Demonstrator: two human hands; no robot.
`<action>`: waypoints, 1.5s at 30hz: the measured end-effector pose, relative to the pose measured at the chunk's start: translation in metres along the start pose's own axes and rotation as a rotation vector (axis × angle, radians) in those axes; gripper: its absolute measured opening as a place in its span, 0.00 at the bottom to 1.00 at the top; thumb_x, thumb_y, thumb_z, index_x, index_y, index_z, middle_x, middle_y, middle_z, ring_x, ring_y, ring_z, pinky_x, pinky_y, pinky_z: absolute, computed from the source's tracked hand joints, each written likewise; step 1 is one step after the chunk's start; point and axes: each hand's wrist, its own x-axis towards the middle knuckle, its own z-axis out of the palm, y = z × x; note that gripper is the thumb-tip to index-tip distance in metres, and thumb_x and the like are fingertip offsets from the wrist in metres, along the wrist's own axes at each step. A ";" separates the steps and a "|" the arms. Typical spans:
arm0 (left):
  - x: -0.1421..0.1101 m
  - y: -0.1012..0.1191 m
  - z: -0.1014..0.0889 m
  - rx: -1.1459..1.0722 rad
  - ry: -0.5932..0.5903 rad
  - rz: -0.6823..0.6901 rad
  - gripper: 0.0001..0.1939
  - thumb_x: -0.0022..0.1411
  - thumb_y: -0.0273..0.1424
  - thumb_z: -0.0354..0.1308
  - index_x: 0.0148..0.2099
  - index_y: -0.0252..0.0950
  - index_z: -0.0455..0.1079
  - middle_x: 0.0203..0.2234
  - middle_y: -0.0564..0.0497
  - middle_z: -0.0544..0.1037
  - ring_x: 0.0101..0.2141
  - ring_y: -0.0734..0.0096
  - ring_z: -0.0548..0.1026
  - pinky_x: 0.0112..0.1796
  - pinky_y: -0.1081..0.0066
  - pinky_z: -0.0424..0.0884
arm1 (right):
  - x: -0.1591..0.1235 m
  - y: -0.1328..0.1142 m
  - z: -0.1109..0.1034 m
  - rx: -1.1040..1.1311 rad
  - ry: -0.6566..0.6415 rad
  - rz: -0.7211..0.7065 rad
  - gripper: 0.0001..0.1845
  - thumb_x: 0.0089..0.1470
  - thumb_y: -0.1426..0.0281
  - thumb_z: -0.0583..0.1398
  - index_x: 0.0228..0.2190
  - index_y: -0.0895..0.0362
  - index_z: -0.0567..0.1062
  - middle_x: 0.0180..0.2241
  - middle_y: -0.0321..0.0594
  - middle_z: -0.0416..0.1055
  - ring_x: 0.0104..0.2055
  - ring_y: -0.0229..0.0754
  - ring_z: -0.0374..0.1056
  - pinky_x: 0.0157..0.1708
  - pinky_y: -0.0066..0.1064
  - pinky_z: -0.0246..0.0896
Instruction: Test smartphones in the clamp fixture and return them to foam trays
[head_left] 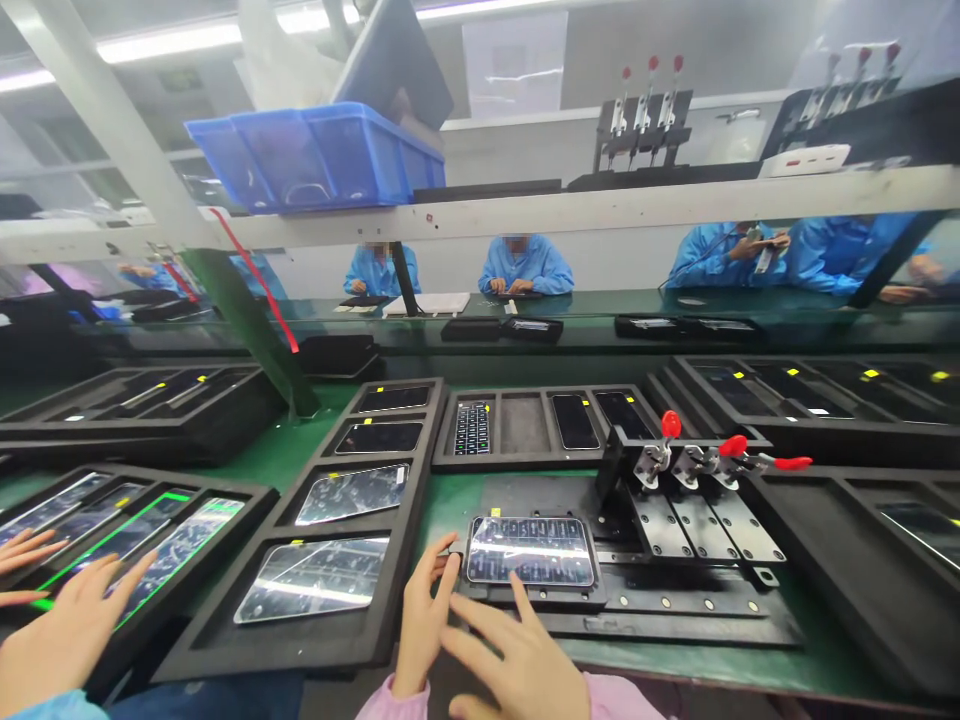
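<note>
A smartphone with a lit screen showing rows of icons or keys lies face up in a black holder on a clamp fixture. Bent fingers of my left hand close on the holder's left end, beside the phone. My right hand has its fingers spread, and one fingertip is at the lower edge of the screen. A small yellow sticker shows above the phone. To the right of the holder stand toggle clamps with red handles over metal plates.
Black foam trays with phones surround the fixture. At left, a co-worker's hand reaches over another phone tray. A green post rises behind it. A blue bin sits on the overhead shelf. Co-workers in blue sit across.
</note>
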 end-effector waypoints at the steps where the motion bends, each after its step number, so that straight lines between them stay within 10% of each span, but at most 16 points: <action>1: 0.001 0.000 -0.001 0.002 0.001 -0.001 0.21 0.59 0.43 0.50 0.51 0.37 0.67 0.43 0.46 0.76 0.39 0.64 0.76 0.43 0.65 0.71 | 0.002 0.000 -0.005 0.023 0.037 -0.048 0.22 0.56 0.55 0.51 0.48 0.54 0.65 0.49 0.40 0.68 0.49 0.33 0.65 0.62 0.43 0.29; 5: 0.002 -0.005 -0.001 0.061 0.059 0.024 0.19 0.60 0.42 0.49 0.49 0.39 0.70 0.46 0.47 0.76 0.46 0.63 0.73 0.47 0.64 0.68 | -0.011 0.008 -0.028 0.061 0.187 -0.049 0.12 0.54 0.63 0.56 0.37 0.56 0.69 0.34 0.33 0.74 0.36 0.27 0.69 0.63 0.34 0.25; 10: 0.002 -0.009 0.001 0.239 0.112 0.127 0.17 0.60 0.39 0.50 0.48 0.40 0.71 0.44 0.47 0.77 0.46 0.62 0.73 0.48 0.61 0.67 | -0.048 0.027 -0.049 0.071 0.261 0.160 0.06 0.50 0.75 0.57 0.33 0.54 0.70 0.26 0.31 0.72 0.31 0.31 0.67 0.56 0.36 0.53; 14: 0.005 -0.005 -0.002 0.403 0.109 0.194 0.16 0.60 0.38 0.50 0.46 0.40 0.72 0.39 0.46 0.77 0.41 0.62 0.75 0.46 0.61 0.69 | -0.072 0.048 -0.054 -0.026 0.297 0.495 0.06 0.53 0.73 0.54 0.35 0.54 0.68 0.36 0.39 0.72 0.35 0.39 0.68 0.40 0.36 0.66; 18: 0.007 -0.003 -0.004 0.439 0.105 0.220 0.15 0.60 0.38 0.50 0.45 0.40 0.72 0.39 0.47 0.76 0.42 0.61 0.74 0.46 0.61 0.69 | -0.074 0.060 -0.051 -0.059 0.181 0.678 0.07 0.56 0.70 0.48 0.33 0.55 0.65 0.52 0.44 0.63 0.50 0.43 0.63 0.45 0.39 0.64; 45: -0.007 0.038 0.009 0.403 -0.147 0.330 0.17 0.63 0.33 0.45 0.53 0.45 0.65 0.62 0.51 0.51 0.61 0.57 0.49 0.58 0.51 0.50 | -0.071 0.062 -0.036 0.119 0.135 0.577 0.07 0.55 0.73 0.45 0.31 0.55 0.62 0.49 0.43 0.64 0.49 0.42 0.63 0.51 0.45 0.57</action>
